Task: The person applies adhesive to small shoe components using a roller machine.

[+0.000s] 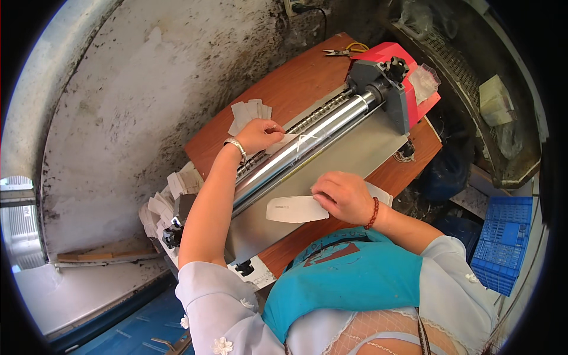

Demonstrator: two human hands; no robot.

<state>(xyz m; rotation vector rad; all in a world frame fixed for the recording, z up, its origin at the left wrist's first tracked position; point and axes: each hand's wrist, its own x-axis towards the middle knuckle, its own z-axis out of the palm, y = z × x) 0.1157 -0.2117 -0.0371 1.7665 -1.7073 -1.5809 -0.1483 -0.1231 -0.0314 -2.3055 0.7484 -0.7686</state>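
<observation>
1. Evidently, the brown tabletop carries all the working items; it stands close to the stained wall, presumably leaving the near side free for the person.
2. Roller machine sits diagonally across the tabletop; the slant probably keeps both its long sides within reach.
3. Metal plate extends from the machine toward the person; it appears to offer a smooth support below the right hand.
4. Polished roller runs between the two hands; left hand beyond it, right hand on the near side.
5. Right hand pinches one end of a white piece between thumb and fingers; the piece points leftward over the plate's near edge, held at the end, it seems, to keep its face uncovered.
6. Left hand has its fingers drawn together, beside a loose pile, likely put there for easy reach; a smaller pale piece shows at its fingertips; cannot tell whether it is gripped.
</observation>
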